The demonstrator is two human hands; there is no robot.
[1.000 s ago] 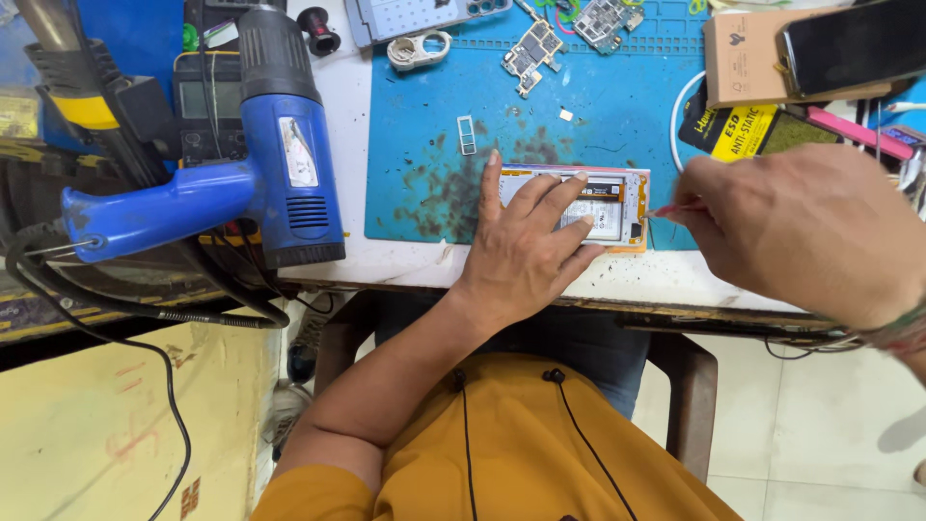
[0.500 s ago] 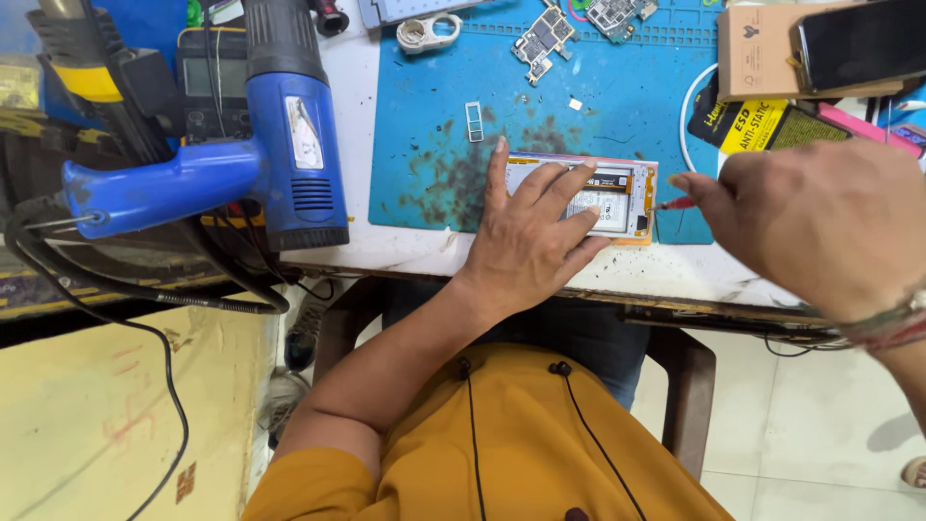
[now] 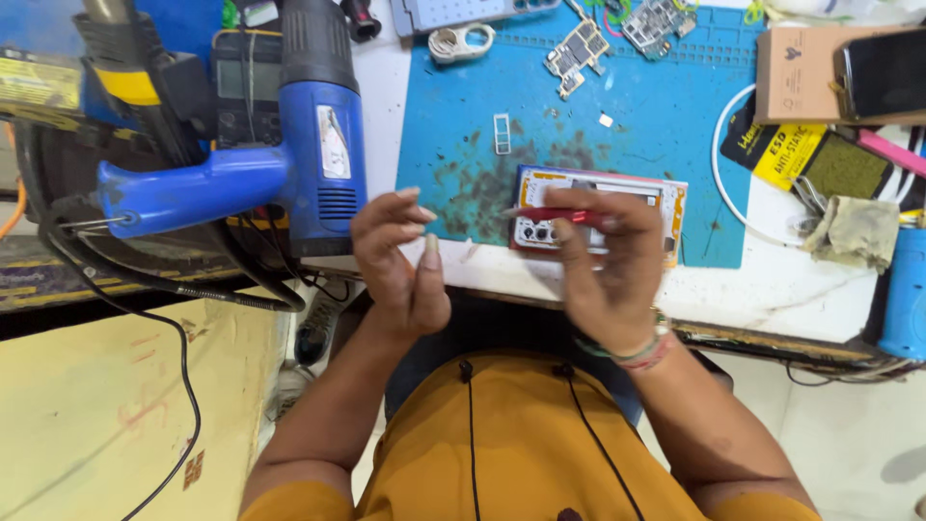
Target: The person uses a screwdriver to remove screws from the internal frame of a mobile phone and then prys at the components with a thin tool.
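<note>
The right hand (image 3: 608, 260) pinched a red-handled tool (image 3: 564, 215) over the opened phone (image 3: 598, 207) on the blue mat (image 3: 666, 125) — left hand (image 3: 400, 260) empty, fingers loosely curled. Steadying the phone first seemed wise.

Head view, single camera: worn on the person's head, facing steeply down over the chest and orange shirt (image 3: 502, 453) toward the bench edge. Close range; both hands, left hand (image 3: 400, 260) and right hand (image 3: 603, 256), fill the centre. Far field takes in the blue mat (image 3: 656, 125), the blue heat gun (image 3: 289, 164) at left, and floor beneath. No second view.
</note>
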